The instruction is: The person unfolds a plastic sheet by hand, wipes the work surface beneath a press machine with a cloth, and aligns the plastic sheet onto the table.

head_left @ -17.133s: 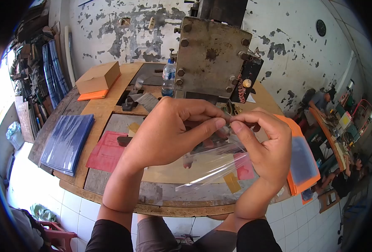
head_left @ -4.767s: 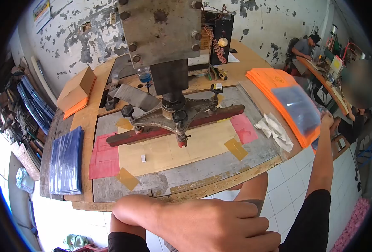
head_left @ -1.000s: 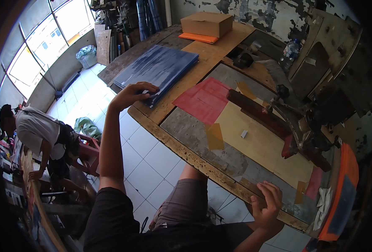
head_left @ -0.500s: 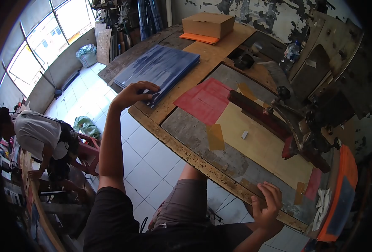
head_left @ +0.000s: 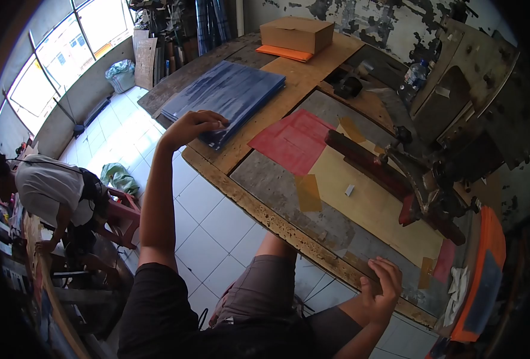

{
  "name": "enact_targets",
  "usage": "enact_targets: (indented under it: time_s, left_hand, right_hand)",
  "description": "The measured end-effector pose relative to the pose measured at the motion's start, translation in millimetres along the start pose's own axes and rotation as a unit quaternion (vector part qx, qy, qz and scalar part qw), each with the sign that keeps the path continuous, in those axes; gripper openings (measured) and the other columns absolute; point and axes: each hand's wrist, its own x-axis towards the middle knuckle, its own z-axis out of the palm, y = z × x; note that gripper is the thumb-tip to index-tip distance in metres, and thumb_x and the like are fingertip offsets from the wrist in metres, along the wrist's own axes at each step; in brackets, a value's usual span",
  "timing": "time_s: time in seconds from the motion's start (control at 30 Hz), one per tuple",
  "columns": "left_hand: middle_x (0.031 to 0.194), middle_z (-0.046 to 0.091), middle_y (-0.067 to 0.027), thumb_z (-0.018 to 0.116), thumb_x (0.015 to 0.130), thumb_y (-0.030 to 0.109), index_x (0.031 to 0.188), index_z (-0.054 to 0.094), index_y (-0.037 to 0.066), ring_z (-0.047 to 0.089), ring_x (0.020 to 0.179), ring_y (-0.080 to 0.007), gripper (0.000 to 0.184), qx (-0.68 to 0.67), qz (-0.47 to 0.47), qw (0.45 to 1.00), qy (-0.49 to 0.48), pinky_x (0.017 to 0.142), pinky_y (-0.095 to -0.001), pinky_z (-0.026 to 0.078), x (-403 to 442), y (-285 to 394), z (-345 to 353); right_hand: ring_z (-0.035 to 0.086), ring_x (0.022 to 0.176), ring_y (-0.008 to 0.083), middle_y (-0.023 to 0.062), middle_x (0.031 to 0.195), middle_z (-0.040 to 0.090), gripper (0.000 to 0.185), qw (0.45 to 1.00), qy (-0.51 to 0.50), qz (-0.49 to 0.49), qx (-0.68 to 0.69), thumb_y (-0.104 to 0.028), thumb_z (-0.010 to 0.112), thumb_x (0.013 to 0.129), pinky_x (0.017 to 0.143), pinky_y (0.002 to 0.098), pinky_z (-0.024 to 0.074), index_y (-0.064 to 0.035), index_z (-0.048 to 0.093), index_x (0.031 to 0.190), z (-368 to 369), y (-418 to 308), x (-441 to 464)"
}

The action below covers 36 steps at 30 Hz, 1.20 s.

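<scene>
My left hand (head_left: 194,127) is over the near corner of a stack of blue plastic sheets (head_left: 232,90) on the table. Its thumb and fingers are drawn together in a pinch; whatever lies between the tips is hidden. Close to the table's front edge, my right hand (head_left: 383,288) holds nothing, with loosely bent fingers and the thumb apart from them. Beyond it lies a pale yellow sheet (head_left: 378,209) bearing a small white piece (head_left: 349,190). A red sheet (head_left: 292,142) adjoins its far left end, and brown tape strips (head_left: 308,193) stick to its edges.
A dark red clamp-like bar (head_left: 369,167) on a metal machine (head_left: 435,185) reaches over the yellow sheet. A cardboard box (head_left: 296,36) sits on an orange folded item (head_left: 284,53) at the back. At the left, a person (head_left: 55,185) bends over another bench.
My left thumb has closed up toward the fingertips at the stack's corner. My right hand has hardly moved. The view has shifted slightly.
</scene>
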Motion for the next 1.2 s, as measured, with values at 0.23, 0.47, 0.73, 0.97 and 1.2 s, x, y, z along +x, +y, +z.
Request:
enact_targets:
  time_s: [0.23,0.47,0.73,0.97,1.2]
  left_hand:
    - [0.122,0.08,-0.0067,0.066,0.113,0.032,0.125,0.081,0.004,0.073,0.112,-0.0162,0.035,-0.027,-0.017,0.998,0.053,0.108,-0.033,0.053,3,-15,8]
    - [0.119,0.082,-0.0108,0.066,0.114,0.029,0.125,0.073,-0.001,0.073,0.112,-0.0147,0.034,-0.102,0.002,0.975,0.198,0.103,-0.0313,0.052,2,-25,41]
    - [0.119,0.083,-0.0116,0.064,0.115,0.024,0.125,0.07,-0.005,0.075,0.113,-0.0163,0.031,-0.113,0.023,0.974,0.195,0.104,-0.0305,0.054,-6,-7,41]
    - [0.115,0.082,-0.0116,0.064,0.114,0.02,0.124,0.073,-0.005,0.075,0.113,-0.0158,0.028,-0.196,0.03,0.958,0.206,0.102,-0.0298,0.055,-5,-4,45]
    - [0.112,0.081,-0.0084,0.059,0.117,0.024,0.123,0.076,-0.006,0.075,0.111,-0.0136,0.035,-0.184,0.008,0.959,0.213,0.101,-0.0304,0.056,-4,0,43]
  right_hand:
    - [0.071,0.119,0.0364,0.0131,0.118,0.077,0.032,1.0,0.002,-0.002,-0.007,-0.018,0.082,0.089,0.107,0.0488,0.052,-0.0013,0.079,0.116,1,0,0]
    - [0.068,0.113,0.0362,0.0119,0.115,0.073,0.032,0.996,-0.067,-0.065,-0.004,-0.022,0.082,0.093,0.103,0.048,0.0509,-0.0061,0.079,0.12,18,-57,50]
    - [0.064,0.117,0.0354,0.0142,0.121,0.069,0.037,0.945,-0.051,-0.302,0.114,-0.023,0.077,0.098,0.104,0.0491,0.0497,-0.0032,0.071,0.128,177,-152,216]
    - [0.065,0.114,0.0353,0.013,0.115,0.067,0.028,0.959,0.032,-0.208,0.19,-0.013,0.078,0.095,0.098,0.0491,0.0507,-0.0045,0.071,0.121,314,-175,299]
    - [0.067,0.102,0.032,0.0082,0.106,0.067,0.024,0.947,0.094,-0.217,0.216,-0.005,0.079,0.093,0.09,0.046,0.0523,-0.0064,0.072,0.116,325,-174,299]
